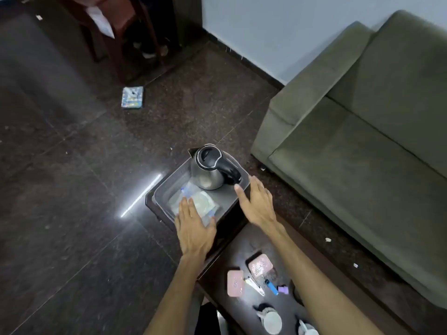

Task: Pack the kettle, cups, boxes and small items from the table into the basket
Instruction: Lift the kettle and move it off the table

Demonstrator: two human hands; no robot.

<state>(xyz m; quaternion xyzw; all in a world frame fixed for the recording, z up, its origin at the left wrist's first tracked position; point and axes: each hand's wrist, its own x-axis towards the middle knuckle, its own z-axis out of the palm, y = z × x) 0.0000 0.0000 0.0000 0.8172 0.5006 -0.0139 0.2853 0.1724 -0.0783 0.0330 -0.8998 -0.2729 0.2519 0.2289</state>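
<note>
A steel kettle (210,169) with a black lid and handle stands upright in the grey basket (167,187) at the table's far end. A clear plastic packet (198,201) lies flat in the basket beside it. My left hand (194,228) rests on the packet's near end with straight fingers. My right hand (257,201) hovers open by the basket's right rim, just below the kettle handle, holding nothing. On the dark table (242,243) nearer me lie two pink boxes (235,282) (260,264), a metal clip (254,285), a blue lighter (271,286), a purple piece (283,289) and two cups (271,320) (307,328).
A green sofa (362,122) runs along the right side. A blue packet (132,97) lies on the dark floor beyond the table. Wooden furniture legs (121,44) stand at the back. Small white scraps dot the floor by the sofa.
</note>
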